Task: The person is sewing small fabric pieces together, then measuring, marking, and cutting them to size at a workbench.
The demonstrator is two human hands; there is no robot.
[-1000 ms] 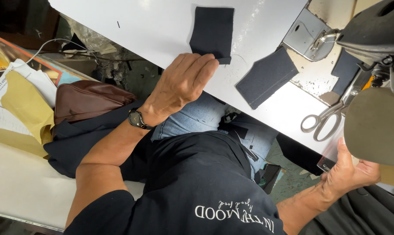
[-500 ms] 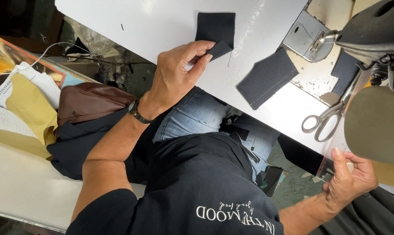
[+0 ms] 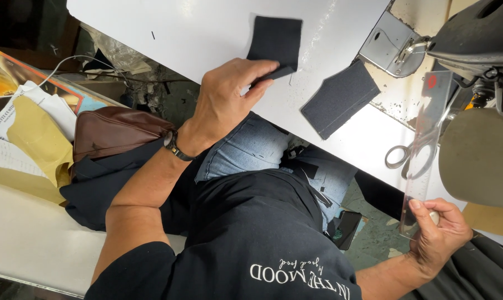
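My left hand [image 3: 226,100], with a wristwatch, pinches the near corner of a dark rectangular fabric piece [image 3: 276,39] lying on the white table [image 3: 196,33]. The corner is folded up between thumb and fingers. A second dark fabric piece [image 3: 340,99] lies flat to the right, untouched. My right hand [image 3: 437,230] is below the table edge at the lower right, gripping the bottom end of a clear plastic ruler [image 3: 426,128]. The ruler stands up across a pair of scissors [image 3: 407,155].
A sewing machine [image 3: 474,39] with its metal plate [image 3: 390,44] stands at the upper right. A brown bag [image 3: 115,130], dark cloth and yellow paper patterns [image 3: 37,139] are piled on the bench at left. My jeans-clad knees are under the table.
My left hand has slid up the fabric piece and pinched its near corner, folding it up. My right hand has closed lower on the ruler's end.
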